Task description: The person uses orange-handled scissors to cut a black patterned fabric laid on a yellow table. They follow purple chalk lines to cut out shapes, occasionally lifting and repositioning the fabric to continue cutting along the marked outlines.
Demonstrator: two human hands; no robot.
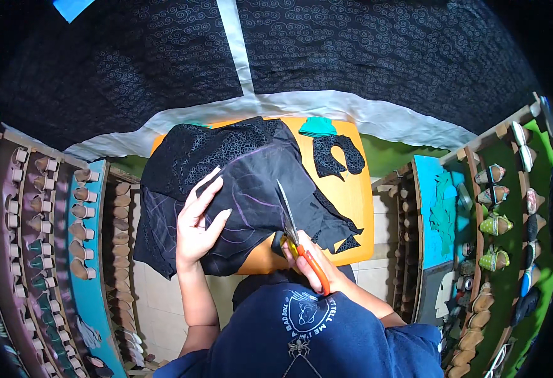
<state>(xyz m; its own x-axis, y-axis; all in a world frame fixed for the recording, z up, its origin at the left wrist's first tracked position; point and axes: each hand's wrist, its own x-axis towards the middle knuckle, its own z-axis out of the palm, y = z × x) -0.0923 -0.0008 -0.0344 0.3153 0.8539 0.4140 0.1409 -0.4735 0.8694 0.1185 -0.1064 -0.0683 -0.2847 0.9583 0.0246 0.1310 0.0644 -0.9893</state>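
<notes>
Black fabric (261,170) with curved lilac lines drawn on it is spread over an orange table (360,214). Patterned, lace-like black material (191,151) shows at its far left part. My left hand (199,223) lies on the fabric with fingers spread. In my right hand (317,252) is a pair of scissors (290,217) with orange handles, its blades pointing away from me over the fabric. Whether the blades are parted is hard to make out. To their right, the fabric's edge is jagged, with narrow cut strips (339,227).
A curved black lace cutout (330,157) and teal pieces (318,127) lie at the table's far right. Racks of shoe lasts (82,230) stand on the left; shoes and lasts (496,224) fill the right rack. Green scraps (443,211) rest on a blue board. Dark patterned cloth (352,50) hangs beyond.
</notes>
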